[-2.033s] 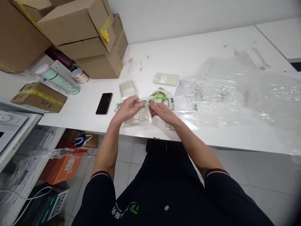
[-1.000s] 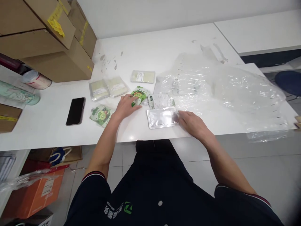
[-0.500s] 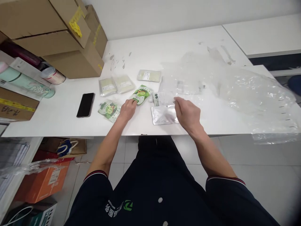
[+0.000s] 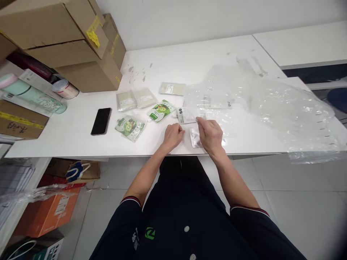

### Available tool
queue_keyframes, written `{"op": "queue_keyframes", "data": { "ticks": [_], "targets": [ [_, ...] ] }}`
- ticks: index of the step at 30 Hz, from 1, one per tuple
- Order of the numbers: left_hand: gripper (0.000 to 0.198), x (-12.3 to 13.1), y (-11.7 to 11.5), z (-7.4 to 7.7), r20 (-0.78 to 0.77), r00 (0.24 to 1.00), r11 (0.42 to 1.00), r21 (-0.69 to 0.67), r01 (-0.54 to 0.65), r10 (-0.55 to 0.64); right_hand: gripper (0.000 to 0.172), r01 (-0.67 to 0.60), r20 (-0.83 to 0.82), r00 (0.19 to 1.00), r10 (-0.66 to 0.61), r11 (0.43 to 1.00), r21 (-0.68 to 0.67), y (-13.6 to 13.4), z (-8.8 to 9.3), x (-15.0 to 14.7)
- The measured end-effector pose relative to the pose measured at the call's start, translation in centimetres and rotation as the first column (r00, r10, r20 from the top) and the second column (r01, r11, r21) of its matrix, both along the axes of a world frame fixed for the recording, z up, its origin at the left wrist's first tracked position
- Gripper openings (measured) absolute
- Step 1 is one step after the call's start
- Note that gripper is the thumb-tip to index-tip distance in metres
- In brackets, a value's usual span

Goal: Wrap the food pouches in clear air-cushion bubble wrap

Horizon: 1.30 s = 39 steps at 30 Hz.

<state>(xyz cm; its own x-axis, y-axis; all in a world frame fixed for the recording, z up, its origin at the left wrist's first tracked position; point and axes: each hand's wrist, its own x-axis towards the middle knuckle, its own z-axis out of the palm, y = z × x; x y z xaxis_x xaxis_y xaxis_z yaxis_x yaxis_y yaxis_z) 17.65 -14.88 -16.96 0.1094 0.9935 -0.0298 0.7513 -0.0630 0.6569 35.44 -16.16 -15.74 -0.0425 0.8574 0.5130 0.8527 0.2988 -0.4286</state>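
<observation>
My left hand (image 4: 173, 137) rests near the table's front edge, its fingers curled in and nothing visible in them. To its right, my right hand (image 4: 211, 135) is closed, with thumb and forefinger pinched at the end of a white tube (image 4: 186, 116). Whether they grip the tube or something else cannot be made out. Beneath the right hand lies a silver foil pouch (image 4: 194, 138), mostly covered. A green pouch with kiwi pictures (image 4: 162, 110) sits beyond the left hand, and a similar clear-wrapped green packet (image 4: 130, 127) lies further left.
Two pale flat packets (image 4: 126, 100) lie behind the green ones, and another pale packet (image 4: 172, 89) lies further back. Clear plastic bags (image 4: 276, 112) spread over the right side. A black phone (image 4: 101, 121), a mint bottle (image 4: 35, 95) and cardboard boxes (image 4: 89, 74) stand left.
My left hand has left the green kiwi pouch and moved right, nearer my right hand. The silver pouch has slid right, further under my right hand, which shifted slightly left.
</observation>
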Motion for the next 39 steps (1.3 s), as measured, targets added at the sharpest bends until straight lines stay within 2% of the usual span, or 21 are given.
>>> {"op": "queue_keyframes", "data": {
  "ticks": [3,5,7,9,11,13,14,16,18,20,23,25,28,30,32,34,36,39],
  "targets": [
    [0.013,-1.6,-1.2,0.2,0.106,0.990,0.996,0.012,-0.093,0.092,0.040,-0.038,-0.039,0.999,0.036,0.998,-0.053,-0.7,-1.4,0.1],
    [0.024,-1.7,-1.4,0.4,0.022,0.994,0.994,0.018,-0.109,0.109,0.038,-0.087,-0.141,0.987,0.072,0.991,-0.100,-1.0,-2.4,-0.1],
    [0.035,-0.4,-1.1,0.6,-0.109,0.993,0.999,0.004,-0.033,0.033,0.037,-0.145,-0.345,0.935,0.087,0.978,-0.147,-1.0,-3.0,-0.3],
    [0.042,2.0,-0.7,0.8,-0.202,0.978,0.998,-0.014,0.058,-0.060,0.039,-0.203,-0.556,0.829,0.065,0.960,-0.190,-0.7,-3.0,-0.2],
    [0.041,4.3,-0.6,1.3,-0.253,0.961,0.993,-0.016,0.114,-0.114,0.042,-0.292,-0.637,0.767,0.079,0.927,-0.236,-0.4,-2.1,0.8],
    [0.034,5.6,-1.3,2.2,-0.303,0.940,0.987,-0.045,0.152,-0.159,0.043,-0.377,-0.580,0.796,0.170,0.890,-0.257,-0.7,-0.7,2.4],
    [0.029,5.7,-1.8,2.7,-0.332,0.926,0.984,-0.066,0.166,-0.178,0.042,-0.380,-0.522,0.827,0.210,0.893,-0.242,-1.3,0.0,3.5],
    [0.023,4.9,-3.0,3.5,-0.399,0.901,0.985,-0.053,0.162,-0.169,0.036,-0.263,-0.377,0.907,0.190,0.953,-0.153,-2.9,0.9,5.6],
    [0.022,3.7,-3.6,3.8,-0.471,0.874,0.982,0.072,0.173,-0.120,0.028,-0.120,-0.207,0.973,0.104,0.990,-0.069,-4.8,0.9,7.6],
    [0.041,2.7,-3.1,3.2,-0.530,0.838,0.928,0.230,0.292,-0.132,0.030,-0.103,0.006,0.995,0.104,0.990,-0.094,-6.4,0.1,8.9],
    [0.070,2.5,-1.0,1.4,-0.565,0.784,0.770,0.369,0.520,-0.259,0.049,-0.130,0.288,0.939,0.188,0.969,-0.210,-7.3,-2.1,9.7],
    [0.071,3.2,0.7,0.5,-0.553,0.784,0.703,0.436,0.561,-0.283,0.062,-0.108,0.387,0.902,0.191,0.968,-0.228,-7.5,-3.5,9.7],
    [0.058,4.2,2.6,0.2,-0.541,0.797,0.674,0.486,0.557,-0.269,0.057,-0.110,0.431,0.883,0.188,0.973,-0.201,-8.0,-4.9,9.8],
    [0.045,4.5,3.4,0.3,-0.561,0.776,0.693,0.437,0.574,-0.289,0.048,-0.114,0.431,0.886,0.171,0.981,-0.155,-8.6,-5.4,10.2],
    [0.036,4.1,3.8,0.3,-0.569,0.766,0.743,0.364,0.561,-0.300,0.043,-0.136,0.410,0.895,0.174,0.983,-0.121,-8.9,-5.5,11.0],
    [0.031,3.2,3.7,-0.1,-0.537,0.792,0.798,0.322,0.510,-0.289,0.043,-0.186,0.369,0.902,0.222,0.974,-0.130,-8.7,-5.3,12.0],
    [0.028,2.1,3.0,-0.6,-0.478,0.835,0.836,0.312,0.451,-0.272,0.048,-0.223,0.353,0.894,0.276,0.958,-0.182,-8.0,-4.9,13.1],
    [0.029,0.7,1.5,-1.1,-0.409,0.878,0.868,0.307,0.390,-0.250,0.067,-0.204,0.405,0.868,0.286,0.951,-0.233,-6.6,-4.3,14.1]
  ]
}}
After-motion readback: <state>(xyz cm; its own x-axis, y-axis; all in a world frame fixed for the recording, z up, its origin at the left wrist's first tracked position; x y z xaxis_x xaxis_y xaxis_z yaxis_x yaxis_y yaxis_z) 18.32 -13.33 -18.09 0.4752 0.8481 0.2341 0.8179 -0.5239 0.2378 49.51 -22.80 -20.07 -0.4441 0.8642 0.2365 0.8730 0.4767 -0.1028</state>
